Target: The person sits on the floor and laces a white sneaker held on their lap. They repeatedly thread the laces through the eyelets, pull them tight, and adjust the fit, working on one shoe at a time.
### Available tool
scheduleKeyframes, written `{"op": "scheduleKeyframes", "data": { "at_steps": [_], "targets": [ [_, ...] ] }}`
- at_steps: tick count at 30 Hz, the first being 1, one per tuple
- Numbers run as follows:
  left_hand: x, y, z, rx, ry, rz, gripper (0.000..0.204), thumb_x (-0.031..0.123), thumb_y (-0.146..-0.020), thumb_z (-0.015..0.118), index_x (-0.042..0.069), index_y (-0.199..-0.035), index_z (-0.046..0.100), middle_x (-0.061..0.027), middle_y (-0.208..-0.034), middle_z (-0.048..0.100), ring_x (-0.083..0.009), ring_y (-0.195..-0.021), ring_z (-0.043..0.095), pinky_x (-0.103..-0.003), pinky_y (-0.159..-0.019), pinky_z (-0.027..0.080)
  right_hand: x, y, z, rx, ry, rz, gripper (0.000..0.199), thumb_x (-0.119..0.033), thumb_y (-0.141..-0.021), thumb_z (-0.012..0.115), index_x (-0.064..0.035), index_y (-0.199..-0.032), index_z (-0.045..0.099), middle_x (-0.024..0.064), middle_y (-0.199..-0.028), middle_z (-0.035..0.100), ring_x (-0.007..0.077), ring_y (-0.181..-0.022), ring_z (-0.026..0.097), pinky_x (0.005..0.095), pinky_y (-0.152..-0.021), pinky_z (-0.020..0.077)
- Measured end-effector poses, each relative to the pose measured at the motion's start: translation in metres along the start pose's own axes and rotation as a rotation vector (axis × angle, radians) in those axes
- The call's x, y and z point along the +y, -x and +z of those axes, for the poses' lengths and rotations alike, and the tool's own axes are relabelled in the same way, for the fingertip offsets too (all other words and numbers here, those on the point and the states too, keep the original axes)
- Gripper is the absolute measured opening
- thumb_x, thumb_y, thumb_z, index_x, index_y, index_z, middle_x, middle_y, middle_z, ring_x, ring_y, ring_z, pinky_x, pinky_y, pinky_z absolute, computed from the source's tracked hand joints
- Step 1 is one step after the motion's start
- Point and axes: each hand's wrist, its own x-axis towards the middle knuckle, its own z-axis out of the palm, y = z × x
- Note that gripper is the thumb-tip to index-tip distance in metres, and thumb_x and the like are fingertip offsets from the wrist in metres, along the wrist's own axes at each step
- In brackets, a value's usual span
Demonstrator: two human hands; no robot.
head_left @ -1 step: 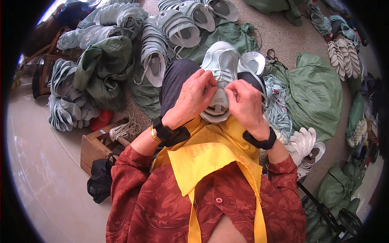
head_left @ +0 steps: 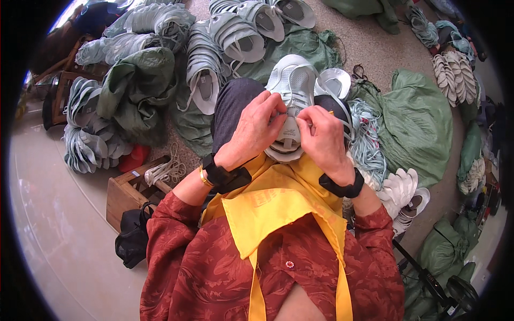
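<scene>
A pale grey-green shoe upper (head_left: 290,80) lies between my knees, its toe pointing away from me and its tongue (head_left: 289,131) facing up. At the left edge of the lacing my left hand (head_left: 254,124) is closed in a pinch on the shoelace. Across the tongue, my right hand (head_left: 324,136) pinches the lace at the right edge, thumb against forefinger. The fingertips partly cover the lace there. A loose loop of pale flat shoelace (head_left: 342,108) curves out past the right hand. Just beyond the right knee sits another light upper (head_left: 335,83).
Stacked uppers (head_left: 205,59) fill the far left, beside a green cloth (head_left: 140,88). To the right lie a bundle of pale laces (head_left: 367,134), a green sack (head_left: 420,123) and white shoe parts (head_left: 400,192). A wooden stool (head_left: 126,195) and black bag (head_left: 133,235) stand at left.
My right hand has shifted very slightly left, toward the tongue. The left hand and the shoe upper stay where they were.
</scene>
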Motion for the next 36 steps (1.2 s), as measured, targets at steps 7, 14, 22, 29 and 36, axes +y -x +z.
{"op": "scheduleKeyframes", "data": {
  "at_steps": [7, 14, 22, 29, 36],
  "targets": [
    [-0.003, 0.001, -0.001, 0.012, 0.044, -0.021, 0.019, 0.0, -0.084, 0.071, 0.001, -0.098, 0.059, -0.0129, -0.091, 0.058, -0.0298, -0.08, 0.063, -0.039, -0.07, 0.051, 0.02, -0.001, 0.013, -0.089, -0.484, 0.331, 0.009, -0.008, -0.092, 0.072, 0.0005, -0.091, 0.072, 0.0073, -0.071, 0.068, 0.0088, -0.059, 0.06, 0.0276, -0.057, 0.0489],
    [-0.004, 0.001, 0.001, 0.008, 0.141, -0.098, 0.02, 0.001, -0.084, 0.072, -0.001, -0.1, 0.059, -0.0125, -0.092, 0.058, -0.0257, -0.078, 0.062, -0.035, -0.069, 0.051, 0.012, -0.01, 0.003, -0.181, -0.327, 0.26, 0.013, -0.01, -0.093, 0.071, 0.0027, -0.096, 0.071, 0.0089, -0.071, 0.067, 0.0108, -0.063, 0.061, 0.0288, -0.06, 0.0495],
    [-0.009, -0.003, 0.004, 0.015, 0.083, -0.058, 0.018, 0.001, -0.085, 0.073, -0.001, -0.097, 0.059, -0.0105, -0.091, 0.058, -0.0217, -0.074, 0.059, -0.033, -0.067, 0.049, -0.001, -0.013, 0.003, -0.102, -0.098, 0.048, 0.007, -0.004, -0.09, 0.064, 0.0026, -0.089, 0.066, 0.0248, -0.082, 0.069, 0.0452, -0.083, 0.068, 0.0498, -0.071, 0.0525],
    [-0.013, -0.006, 0.004, -0.002, 0.076, -0.06, 0.015, 0.002, -0.087, 0.074, -0.001, -0.094, 0.061, -0.0048, -0.085, 0.056, -0.0123, -0.069, 0.053, -0.028, -0.063, 0.046, 0.003, -0.015, 0.002, -0.116, -0.11, 0.057, 0.009, -0.005, -0.089, 0.066, 0.0042, -0.089, 0.066, 0.0233, -0.079, 0.07, 0.0426, -0.078, 0.07, 0.0465, -0.069, 0.0545],
    [-0.013, -0.008, -0.003, -0.051, 0.082, -0.108, 0.012, 0.003, -0.09, 0.071, 0.0, -0.093, 0.06, -0.0033, -0.079, 0.056, -0.01, -0.07, 0.051, -0.028, -0.063, 0.045, 0.003, -0.021, -0.012, -0.22, -0.18, 0.112, 0.013, -0.005, -0.088, 0.068, 0.0052, -0.095, 0.066, 0.018, -0.077, 0.071, 0.0296, -0.071, 0.073, 0.0367, -0.066, 0.0559]
  ]
}}
